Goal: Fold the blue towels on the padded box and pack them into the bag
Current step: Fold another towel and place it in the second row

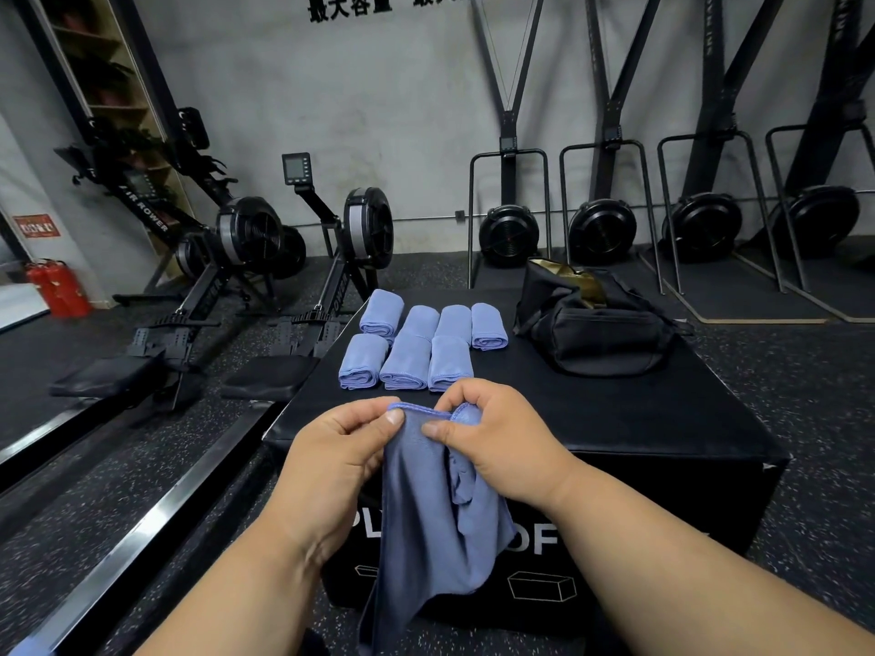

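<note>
- The box [592, 419] stands in front of the person, and its padded top serves as the work surface for everything else.
- The bag [592, 333] sits at the far right of the box top with its mouth gaping open, near the folded stack, so it looks ready for packing; no blue towel shows inside it.
- Seven folded towels [416, 345] lie in two tight rows at the far left, parked clear of the near edge to leave folding room.
- One loose towel [435, 513] hangs in the air over the near edge, held by its top hem so it drapes straight.
- The left hand [341, 447] pinches the hem between thumb and curled fingers.
- The right hand [492, 433] pinches the bunched hem just beside it, likely seeking a corner.
</note>
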The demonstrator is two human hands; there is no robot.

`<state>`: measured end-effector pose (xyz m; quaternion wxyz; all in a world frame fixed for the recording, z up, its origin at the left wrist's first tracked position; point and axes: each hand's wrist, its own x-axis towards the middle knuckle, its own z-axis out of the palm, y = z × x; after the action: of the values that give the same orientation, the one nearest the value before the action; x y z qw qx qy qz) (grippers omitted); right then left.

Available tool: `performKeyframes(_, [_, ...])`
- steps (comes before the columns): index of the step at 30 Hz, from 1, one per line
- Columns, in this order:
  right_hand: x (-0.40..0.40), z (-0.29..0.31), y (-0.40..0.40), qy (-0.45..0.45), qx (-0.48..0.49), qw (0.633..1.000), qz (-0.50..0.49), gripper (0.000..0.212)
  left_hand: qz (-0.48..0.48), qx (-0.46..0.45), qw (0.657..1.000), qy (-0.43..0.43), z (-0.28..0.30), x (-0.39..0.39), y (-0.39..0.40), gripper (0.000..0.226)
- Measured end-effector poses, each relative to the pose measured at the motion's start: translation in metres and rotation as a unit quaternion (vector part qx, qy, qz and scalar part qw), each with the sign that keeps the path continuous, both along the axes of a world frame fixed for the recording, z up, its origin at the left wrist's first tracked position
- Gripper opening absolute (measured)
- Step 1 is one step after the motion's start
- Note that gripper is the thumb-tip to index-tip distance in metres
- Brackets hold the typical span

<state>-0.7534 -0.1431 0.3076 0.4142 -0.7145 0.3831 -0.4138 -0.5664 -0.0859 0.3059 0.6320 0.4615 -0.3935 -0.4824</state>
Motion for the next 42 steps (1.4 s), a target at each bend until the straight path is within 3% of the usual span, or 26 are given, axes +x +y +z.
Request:
performKeyframes(12, [-0.004,-0.002,-0.002,-0.029,0.024,0.999,-0.003,0.022,0.012,0.007,1.000,0.023,0.000,-0.004,-0.001,0.027])
performKeyframes(16, [-0.005,-0.004,-0.004,-0.024,0.029,0.999,-0.003,0.023,-0.010,0.015,0.999,0.037,0.001,-0.006,0.002,0.035])
performKeyframes(23, [-0.008,-0.005,-0.004,-0.014,0.031,0.999,-0.011,0.023,-0.004,0.028,0.994,-0.102,-0.008,-0.002,0.001,0.037])
performKeyframes(29, [-0.009,-0.004,-0.002,-0.001,0.029,1.000,-0.009,0.022,0.055,0.003,0.986,-0.157,-0.007,-0.005,0.000,0.008])
performKeyframes(37, [-0.011,-0.006,-0.004,-0.020,0.046,0.999,0.000,0.022,0.057,-0.015,0.989,-0.136,-0.010,-0.005,0.000,0.012])
performKeyframes(42, [-0.011,-0.007,-0.004,-0.023,0.049,0.999,0.001,0.021,0.016,-0.002,0.994,-0.110,-0.015,-0.005,0.000,0.030])
